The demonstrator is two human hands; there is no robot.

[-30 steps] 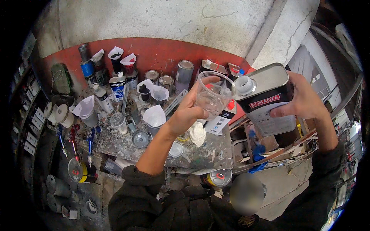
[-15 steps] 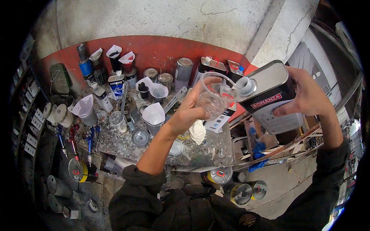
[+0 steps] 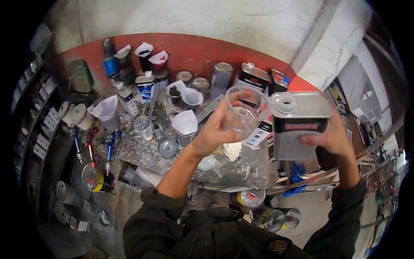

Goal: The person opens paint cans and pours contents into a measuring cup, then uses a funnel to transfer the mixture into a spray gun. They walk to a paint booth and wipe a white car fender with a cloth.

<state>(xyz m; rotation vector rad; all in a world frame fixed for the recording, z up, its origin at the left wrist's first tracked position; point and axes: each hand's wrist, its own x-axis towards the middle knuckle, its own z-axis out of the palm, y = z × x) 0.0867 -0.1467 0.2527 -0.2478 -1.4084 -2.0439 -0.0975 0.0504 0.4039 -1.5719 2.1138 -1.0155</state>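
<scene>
Clear plastic cup [image 3: 246,113] in left hand [image 3: 213,136], raised above the table [image 3: 241,175], tipped a little so its top faces the viewer. Rectangular metal can [image 3: 297,140] in right hand [image 3: 335,137], roughly upright, just right of the cup; can't tell if they touch.

Handling, my read: cup is light, thin-walled, flexes if squeezed and could get slick if wet. Best hold is a loose wrap round the side wall, clear of the rim. Can is stiff sheet metal, won't crush easily; weight depends on the fill, which isn't visible. Flat faces want a wide pinch at the side away from the open mouth [image 3: 286,103].

Fingers: left ones curl round the cup, thumb on the near side low down, spread to cup width. Right ones span the can's right side, thumb on the front face, the rest mostly hidden behind it. Both clamped, neither hand free.
</scene>
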